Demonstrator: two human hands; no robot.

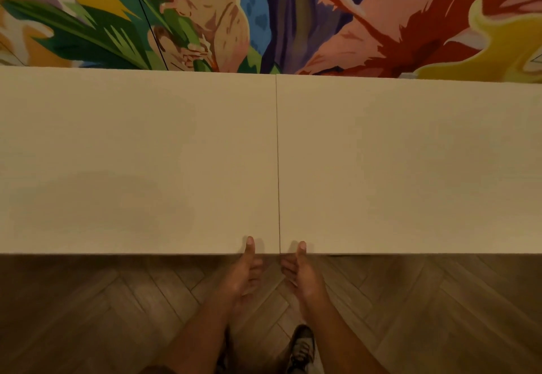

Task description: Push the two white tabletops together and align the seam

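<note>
Along the near edge of the two tabletops, we see both hands gripping from below, one on each side of the seam (278, 162). We place the left hand (245, 277) on the left tabletop (137, 156), with its thumb lying flat on the white top surface just beside the seam and its fingers curled under the edge, where they are mostly hidden. We place the right hand (303, 275) on the right tabletop (407, 162) in the mirrored pose: thumb on top, fingers tucked beneath the edge. Each hand is thus clamped on the rim of its own tabletop, pinching it between thumb and fingers. The two tabletops lie side by side and meet along the seam, which shows as a thin dark line running straight from the far edge to the near edge, between the two thumbs. The near edges of both tabletops form one continuous line across the view; at the far edge the two also appear level, though we cannot tell whether any small step remains there. Beyond the far edge hangs a mural (264, 15) of bright leaves and petals, touching or just behind the tabletops. Below the near edge we see a wooden herringbone floor (88, 315), both bare forearms, and one shoe (302, 347) between them.
</note>
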